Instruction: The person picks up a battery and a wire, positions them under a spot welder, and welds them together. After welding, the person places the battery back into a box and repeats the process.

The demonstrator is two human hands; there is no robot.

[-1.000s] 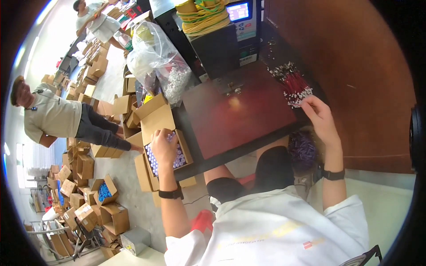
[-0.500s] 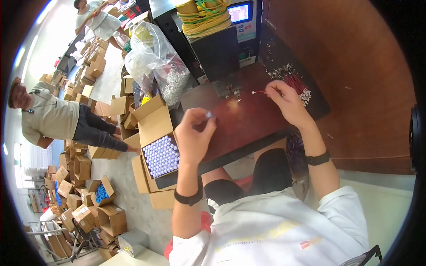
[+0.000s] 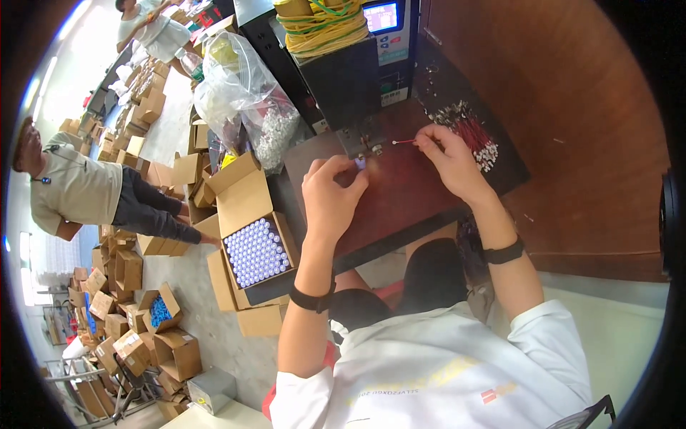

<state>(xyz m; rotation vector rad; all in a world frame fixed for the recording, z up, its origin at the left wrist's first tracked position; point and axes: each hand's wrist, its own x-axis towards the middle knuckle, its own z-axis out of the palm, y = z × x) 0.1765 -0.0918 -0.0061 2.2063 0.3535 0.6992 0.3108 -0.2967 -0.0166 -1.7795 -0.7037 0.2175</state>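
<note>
My left hand (image 3: 333, 194) pinches a small lavender cylindrical battery cell (image 3: 360, 164) between thumb and fingertips. The cell is just in front of the metal tips (image 3: 369, 147) of a black bench machine (image 3: 341, 93); I cannot tell whether they touch. To the right of those tips, my right hand (image 3: 451, 161) is closed on a thin red wire (image 3: 406, 141), its pale end pointing left toward the machine. Both hands are above a dark reddish work mat (image 3: 400, 193). A pile of red wires with white connectors (image 3: 477, 141) lies just beyond my right hand.
Left of the mat, an open carton (image 3: 284, 243) holds rows of lavender cells. A clear plastic bag (image 3: 275, 132) of white pieces stands behind it. Yellow-green cable (image 3: 325, 32) is coiled atop the machine. A brown panel (image 3: 572, 143) borders the right. Two people stand among cartons at left.
My left hand has moved right and slightly forward with the cell, up to the machine's tips. My right hand has shifted a little left and forward with the red wire.
</note>
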